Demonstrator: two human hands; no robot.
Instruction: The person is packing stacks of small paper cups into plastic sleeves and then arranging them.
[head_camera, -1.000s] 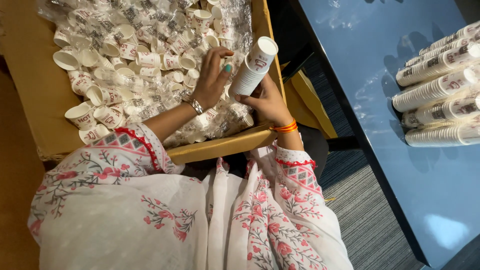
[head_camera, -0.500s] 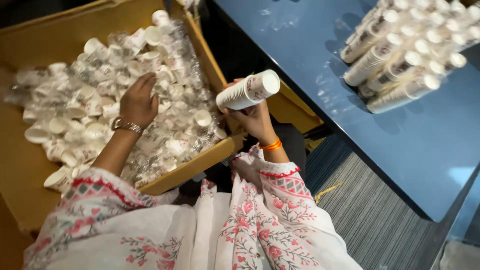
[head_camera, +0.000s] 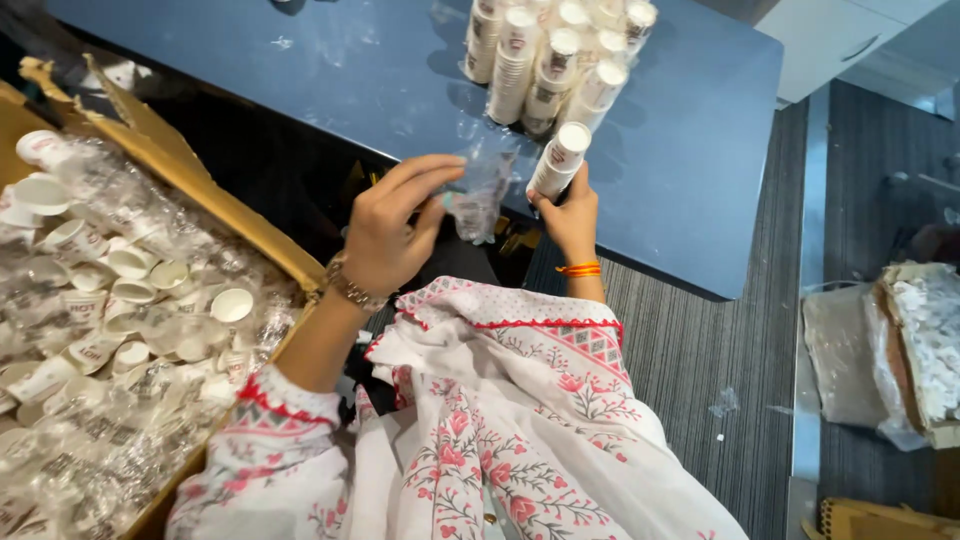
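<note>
1. Paper cups in a white stack (head_camera: 558, 160) are gripped by the right hand (head_camera: 570, 215) at the blue table (head_camera: 700, 180) edge; a clear wrapper (head_camera: 480, 195) is pinched by the left hand (head_camera: 390, 235).
2. Several finished stacks (head_camera: 545, 60) are laid on the table; many wrapped cups are left in the cardboard box (head_camera: 130, 330).
3. The box is cut off at the left edge, so its contents cannot be counted.

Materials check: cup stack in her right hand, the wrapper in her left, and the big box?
Cup stack: looks like matte white paper with print, thin rolled rims. Wrapper: clear thin plastic film, crinkled and glossy, see-through. Box: brown corrugated cardboard, dull, with a torn ragged flap edge. Left hand pinches the wrapper; right hand grips the stack.
</note>
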